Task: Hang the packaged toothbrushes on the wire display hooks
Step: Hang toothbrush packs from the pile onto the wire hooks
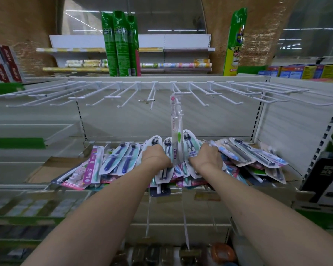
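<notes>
A heap of packaged toothbrushes (121,160) lies on a flattened cardboard sheet (46,167) on the shelf in front of me. One clear pack with a green-handled brush (176,129) hangs from a white wire hook (178,94) near the middle of the row. My left hand (156,155) reaches into the heap and its fingers curl over packs just left of the hanging one. My right hand (208,157) grips a pack in the heap just right of it. Both hands' fingertips are hidden among the packs.
A row of white wire hooks (112,91) juts out from the back panel, all bare except the middle one. Green boxes (121,43) stand on top of the shelf unit. A black box (327,179) sits at the right. More goods fill the lower shelf (161,254).
</notes>
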`<act>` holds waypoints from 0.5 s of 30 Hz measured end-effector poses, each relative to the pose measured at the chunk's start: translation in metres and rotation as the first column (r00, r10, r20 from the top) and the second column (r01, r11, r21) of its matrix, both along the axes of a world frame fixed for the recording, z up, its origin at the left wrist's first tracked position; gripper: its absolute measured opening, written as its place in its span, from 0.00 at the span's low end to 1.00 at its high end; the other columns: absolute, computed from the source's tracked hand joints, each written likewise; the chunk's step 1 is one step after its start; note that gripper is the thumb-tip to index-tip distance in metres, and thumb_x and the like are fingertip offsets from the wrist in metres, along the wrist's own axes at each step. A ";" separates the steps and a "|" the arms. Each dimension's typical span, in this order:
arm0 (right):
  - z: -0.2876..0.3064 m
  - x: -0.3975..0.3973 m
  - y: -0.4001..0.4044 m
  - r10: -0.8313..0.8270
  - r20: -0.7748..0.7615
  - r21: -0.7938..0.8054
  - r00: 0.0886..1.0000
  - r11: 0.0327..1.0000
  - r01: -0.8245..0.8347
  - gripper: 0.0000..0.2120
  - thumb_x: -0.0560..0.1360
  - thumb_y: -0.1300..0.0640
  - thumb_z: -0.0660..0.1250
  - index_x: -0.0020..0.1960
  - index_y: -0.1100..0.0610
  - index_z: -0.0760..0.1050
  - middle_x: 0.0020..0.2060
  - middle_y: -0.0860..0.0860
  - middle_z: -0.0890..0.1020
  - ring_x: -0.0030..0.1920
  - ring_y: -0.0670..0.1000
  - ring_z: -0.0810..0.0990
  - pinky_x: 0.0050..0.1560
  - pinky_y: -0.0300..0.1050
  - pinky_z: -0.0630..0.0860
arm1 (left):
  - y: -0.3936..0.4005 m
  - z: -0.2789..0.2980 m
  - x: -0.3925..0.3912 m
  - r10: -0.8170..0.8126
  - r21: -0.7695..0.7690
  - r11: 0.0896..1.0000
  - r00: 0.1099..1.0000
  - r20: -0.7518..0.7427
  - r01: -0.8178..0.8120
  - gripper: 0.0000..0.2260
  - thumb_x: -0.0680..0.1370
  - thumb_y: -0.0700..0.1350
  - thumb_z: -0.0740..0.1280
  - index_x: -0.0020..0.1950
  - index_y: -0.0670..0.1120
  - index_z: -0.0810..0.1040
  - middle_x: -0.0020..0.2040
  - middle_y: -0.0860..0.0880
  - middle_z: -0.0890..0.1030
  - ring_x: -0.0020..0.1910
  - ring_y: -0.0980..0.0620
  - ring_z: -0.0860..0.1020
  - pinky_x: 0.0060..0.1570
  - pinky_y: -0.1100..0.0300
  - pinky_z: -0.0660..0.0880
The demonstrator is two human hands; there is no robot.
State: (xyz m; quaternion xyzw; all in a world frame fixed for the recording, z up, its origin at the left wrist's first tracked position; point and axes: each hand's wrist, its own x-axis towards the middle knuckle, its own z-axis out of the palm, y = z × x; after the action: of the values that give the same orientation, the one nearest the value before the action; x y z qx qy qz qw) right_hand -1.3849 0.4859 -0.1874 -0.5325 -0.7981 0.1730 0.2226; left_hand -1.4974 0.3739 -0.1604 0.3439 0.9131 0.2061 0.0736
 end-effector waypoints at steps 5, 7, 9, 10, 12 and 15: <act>-0.001 0.004 0.004 0.011 -0.100 -0.050 0.995 0.999 -0.016 0.25 0.66 0.46 0.77 0.59 0.54 0.75 0.56 0.55 0.81 0.55 0.60 0.80 0.42 0.46 0.72 | -0.001 0.000 0.002 0.035 0.024 0.999 0.997 0.069 -0.037 0.18 0.70 0.49 0.81 0.39 0.44 0.72 0.40 0.46 0.77 0.44 0.45 0.83 0.46 0.53 0.83; 0.000 0.004 0.004 0.003 -0.129 -0.073 0.992 0.997 -0.013 0.26 0.66 0.47 0.78 0.59 0.55 0.74 0.54 0.55 0.82 0.55 0.60 0.81 0.42 0.45 0.71 | -0.001 0.000 0.002 0.041 0.027 0.999 0.996 0.083 -0.043 0.18 0.70 0.50 0.81 0.39 0.44 0.73 0.39 0.47 0.77 0.44 0.45 0.83 0.46 0.54 0.83; 0.000 0.004 0.004 -0.006 -0.153 -0.095 0.988 0.995 -0.009 0.23 0.68 0.48 0.77 0.58 0.56 0.75 0.52 0.54 0.82 0.52 0.59 0.82 0.40 0.44 0.71 | -0.002 0.001 0.002 0.050 0.034 0.998 0.995 0.087 -0.053 0.18 0.70 0.49 0.81 0.39 0.44 0.73 0.40 0.46 0.77 0.45 0.44 0.83 0.46 0.54 0.83; 0.001 0.005 0.004 -0.010 -0.166 -0.110 0.986 0.994 -0.008 0.21 0.68 0.48 0.76 0.56 0.56 0.76 0.50 0.54 0.83 0.49 0.59 0.82 0.38 0.44 0.71 | -0.002 0.001 0.003 0.057 0.036 0.998 0.995 0.086 -0.060 0.18 0.70 0.49 0.80 0.39 0.45 0.72 0.41 0.46 0.78 0.45 0.44 0.83 0.45 0.55 0.83; 0.002 0.006 0.003 -0.006 -0.183 -0.134 0.983 0.991 -0.018 0.15 0.70 0.50 0.74 0.51 0.57 0.77 0.46 0.55 0.83 0.44 0.58 0.82 0.33 0.43 0.69 | -0.002 0.001 0.004 0.069 0.040 0.997 0.995 0.074 -0.072 0.17 0.71 0.49 0.79 0.39 0.45 0.71 0.40 0.47 0.77 0.44 0.46 0.82 0.40 0.57 0.79; 0.003 0.008 0.003 0.006 -0.210 -0.165 0.978 0.985 -0.041 0.11 0.71 0.52 0.75 0.44 0.58 0.78 0.42 0.56 0.83 0.40 0.58 0.81 0.30 0.42 0.68 | 0.000 -0.001 0.005 0.088 0.056 0.994 0.995 0.054 -0.091 0.15 0.73 0.47 0.77 0.38 0.46 0.70 0.38 0.48 0.75 0.40 0.48 0.76 0.36 0.58 0.72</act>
State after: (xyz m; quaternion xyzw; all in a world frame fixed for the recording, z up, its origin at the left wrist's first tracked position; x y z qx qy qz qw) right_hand -1.3772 0.4890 -0.1846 -0.5190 -0.7590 0.2973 0.2571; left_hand -1.4921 0.3735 -0.1611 0.2991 0.9190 0.2448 0.0777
